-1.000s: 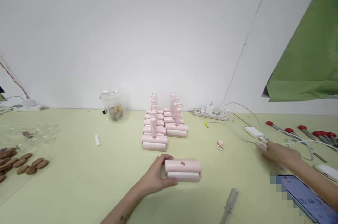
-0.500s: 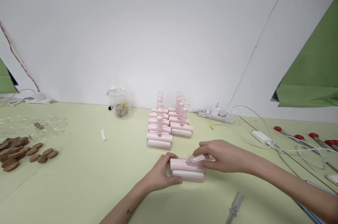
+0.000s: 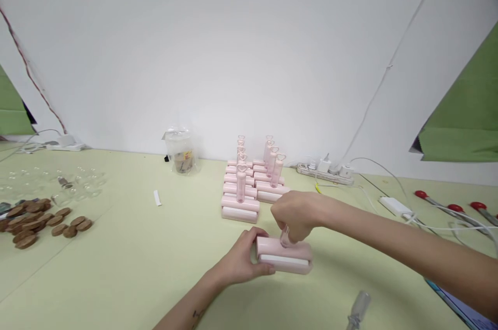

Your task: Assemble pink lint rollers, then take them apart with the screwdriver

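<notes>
The pale green table runs wide in front of me; at its far middle stands the stack of pink pieces, each block with a heart-topped stem upright in it; to the left lie the brown cork discs, and at the near right edge a clear tool handle lies untouched. My right hand was out by the cables on the right a second ago; half a second ago it was over the block with the stem lying flat across it; now it is closed around the top of the clear pink stem, which stands upright with its lower end at the top face of the pink block; whether it is fully seated I cannot tell, since my fingers hide the joint. My left hand has kept its grip on the block's left end, pinning it to the table at the near middle, in front of the stack; the stem now stands as those in the stack do.
</notes>
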The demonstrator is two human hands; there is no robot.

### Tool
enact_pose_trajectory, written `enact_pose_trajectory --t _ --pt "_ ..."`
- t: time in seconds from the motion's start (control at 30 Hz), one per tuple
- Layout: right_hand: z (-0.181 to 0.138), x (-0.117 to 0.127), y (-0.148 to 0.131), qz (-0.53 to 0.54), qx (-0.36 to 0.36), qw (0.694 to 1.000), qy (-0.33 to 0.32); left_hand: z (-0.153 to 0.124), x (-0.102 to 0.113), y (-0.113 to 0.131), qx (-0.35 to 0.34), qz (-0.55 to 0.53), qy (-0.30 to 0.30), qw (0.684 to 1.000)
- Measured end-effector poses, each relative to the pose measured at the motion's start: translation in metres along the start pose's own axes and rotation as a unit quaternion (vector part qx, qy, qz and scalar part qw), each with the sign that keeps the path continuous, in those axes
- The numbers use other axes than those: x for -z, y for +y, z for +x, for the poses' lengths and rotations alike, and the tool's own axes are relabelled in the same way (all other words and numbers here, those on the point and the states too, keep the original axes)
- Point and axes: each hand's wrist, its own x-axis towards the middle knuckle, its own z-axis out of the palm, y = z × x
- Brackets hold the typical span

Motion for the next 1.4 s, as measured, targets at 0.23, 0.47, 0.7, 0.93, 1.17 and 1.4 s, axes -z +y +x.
enact_pose_trajectory --t 0.23,0.47,0.7,0.93,1.17,1.4 --pt "0.006 -0.005 -0.012 -0.018 0.024 1.0 0.003 -0.001 0.0 0.0 0.012 -0.008 -0.007 1.0" --pt "-0.022 -0.013 0.019 0.101 -0.003 0.991 0.086 -0.001 0.0 0.002 0.018 0.016 -0.004 1.0" --pt "-0.042 -0.122 0.12 0.294 -0.203 0.902 0.241 -0.006 0.011 0.02 0.018 0.013 0.059 0.998" --pt "-0.031 -0.226 0.141 0.318 -0.166 0.893 0.271 0.031 -0.002 0.075 -0.113 -0.084 0.135 0.981" --pt "-0.017 -0.214 0.135 0.431 -0.113 0.812 0.378 0.066 -0.032 0.076 -0.061 -0.223 0.059 0.971" --pt "-0.016 -0.127 0.072 0.644 0.013 0.631 0.432 0.071 -0.045 0.067 0.0 -0.257 0.113 0.96"
